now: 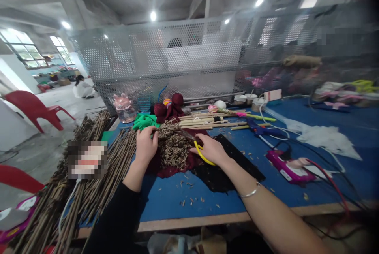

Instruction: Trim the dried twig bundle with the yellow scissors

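Observation:
My right hand [211, 149] is wrapped around the yellow handle of scissors [203, 157], whose blades point left over a heap of dried plant pieces [174, 153]. To the left, my left hand [146, 143] is closed on a dried plant stalk [167, 129] at the heap's upper edge; its fingertips are partly hidden. Under the heap lies a dark red cloth [161, 172]. A black sheet [226, 177] is spread to the right, beneath my right forearm.
Bundled dry stalks [114, 167] cover the table's left side, with a blurred phone-like object [89, 159] on top. Yarn balls [177, 100], bamboo sticks [201, 120] and a blue glue gun [260, 128] lie behind. A purple power strip [286, 167] and cables lie right. A perforated metal screen [127, 56] stands behind.

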### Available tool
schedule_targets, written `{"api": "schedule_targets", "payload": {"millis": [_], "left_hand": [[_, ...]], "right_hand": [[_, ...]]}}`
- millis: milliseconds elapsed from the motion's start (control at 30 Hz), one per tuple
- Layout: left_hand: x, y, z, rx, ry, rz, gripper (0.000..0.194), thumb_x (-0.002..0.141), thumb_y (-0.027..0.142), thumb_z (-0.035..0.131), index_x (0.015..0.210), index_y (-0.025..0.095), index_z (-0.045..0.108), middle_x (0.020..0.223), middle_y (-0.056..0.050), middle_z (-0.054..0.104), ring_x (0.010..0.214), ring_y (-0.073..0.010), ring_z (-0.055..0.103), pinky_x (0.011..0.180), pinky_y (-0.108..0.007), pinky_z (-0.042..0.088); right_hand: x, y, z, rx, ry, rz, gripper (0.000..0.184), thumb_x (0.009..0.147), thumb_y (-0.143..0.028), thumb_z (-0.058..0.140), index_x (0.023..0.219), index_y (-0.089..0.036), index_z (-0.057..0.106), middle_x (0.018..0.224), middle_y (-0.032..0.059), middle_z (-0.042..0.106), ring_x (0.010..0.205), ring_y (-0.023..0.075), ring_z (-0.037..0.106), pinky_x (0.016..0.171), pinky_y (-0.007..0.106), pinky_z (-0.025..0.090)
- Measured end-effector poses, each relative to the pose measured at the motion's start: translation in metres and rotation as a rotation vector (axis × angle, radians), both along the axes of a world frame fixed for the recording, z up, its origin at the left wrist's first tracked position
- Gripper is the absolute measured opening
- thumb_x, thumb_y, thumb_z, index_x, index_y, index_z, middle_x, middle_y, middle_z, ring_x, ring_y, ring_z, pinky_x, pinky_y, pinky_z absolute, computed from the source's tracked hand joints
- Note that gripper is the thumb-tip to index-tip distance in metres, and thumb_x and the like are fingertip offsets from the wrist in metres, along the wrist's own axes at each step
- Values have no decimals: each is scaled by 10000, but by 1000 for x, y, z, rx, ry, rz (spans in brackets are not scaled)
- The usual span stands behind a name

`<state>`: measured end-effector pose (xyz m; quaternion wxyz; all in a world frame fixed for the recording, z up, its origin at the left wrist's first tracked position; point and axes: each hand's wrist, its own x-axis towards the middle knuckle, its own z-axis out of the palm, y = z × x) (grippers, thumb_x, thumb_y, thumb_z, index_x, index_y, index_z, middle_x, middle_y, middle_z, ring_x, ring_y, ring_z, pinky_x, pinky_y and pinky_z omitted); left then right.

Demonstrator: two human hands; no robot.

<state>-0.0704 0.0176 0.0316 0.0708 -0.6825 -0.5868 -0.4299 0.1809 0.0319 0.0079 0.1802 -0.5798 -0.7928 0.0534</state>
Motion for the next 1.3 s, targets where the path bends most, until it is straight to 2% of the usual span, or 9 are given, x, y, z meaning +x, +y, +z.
{"api": "schedule_targets", "payload": {"millis": [100, 233, 567, 700, 800, 900, 967, 1100, 1300], "left_hand": [[0, 2, -1, 15, -63, 10, 178, 815, 250, 455, 899, 164, 587, 896, -71, 649, 878, -212, 564, 895, -385, 347], [0, -4, 11, 62, -125, -4, 167, 809, 264, 474, 887, 170, 589, 864, -64, 646, 848, -202, 570, 830, -350, 389], [-7, -23, 97, 373, -518, -122, 212, 783, 304, 561, 909, 134, 580, 808, -32, 610, 688, -91, 539, 676, -218, 430], [-5, -20, 115, 368, -669, -228, 222, 747, 302, 608, 883, 131, 572, 775, -22, 602, 675, -82, 551, 634, -201, 439], [3, -15, 100, -7, -912, -362, 195, 690, 288, 657, 794, 147, 572, 647, 21, 571, 524, -58, 513, 483, -161, 401], [22, -12, 61, -577, -1180, -512, 174, 692, 287, 651, 731, 139, 568, 561, 11, 557, 474, -78, 526, 407, -158, 378], [37, -9, 32, -752, -1340, -553, 133, 700, 229, 647, 748, 130, 573, 660, -25, 614, 554, -92, 579, 489, -177, 454], [63, -4, -3, -764, -1592, -591, 33, 767, 154, 566, 793, 133, 567, 756, -36, 636, 664, -104, 617, 607, -201, 509], [84, 3, -3, -613, -1729, -702, 78, 819, 137, 483, 798, 121, 556, 777, -53, 643, 717, -108, 624, 713, -215, 506]], "right_hand": [[-15, 6, 6, 34, -119, 78, 403, 810, -359, 476, 1207, -287, 461, 968, 51, 606, 905, 194, 573, 725, 256, 391], [-43, 24, 14, 1, -290, 153, 495, 797, -248, 453, 1283, -320, 400, 1066, 71, 581, 972, 208, 552, 779, 280, 388], [-59, 46, 1, -78, -257, 163, 441, 758, -181, 455, 1178, -286, 536, 1014, 97, 634, 938, 228, 587, 754, 311, 416], [-51, 46, 4, -67, -143, 150, 421, 717, -181, 507, 1121, -276, 579, 999, 86, 649, 929, 238, 591, 766, 317, 420], [-34, 45, 10, -54, -6, 126, 381, 730, -206, 507, 1099, -255, 589, 1006, 74, 655, 928, 239, 592, 762, 313, 431], [-13, 42, 15, -34, 158, 95, 379, 770, -207, 469, 1139, -202, 555, 1068, 78, 633, 950, 208, 585, 788, 285, 431], [-4, 35, 16, -28, 253, 64, 423, 754, -220, 505, 1171, -147, 515, 1062, 96, 625, 932, 199, 587, 775, 274, 440], [-6, 12, 16, -99, 740, 135, 381, 755, -357, 527, 1056, -124, 548, 831, 48, 641, 721, 167, 592, 641, 264, 461], [-25, -11, 16, -333, 1119, 312, 378, 620, -368, 680, 922, -172, 564, 792, 8, 605, 673, 132, 560, 638, 262, 470]]}}
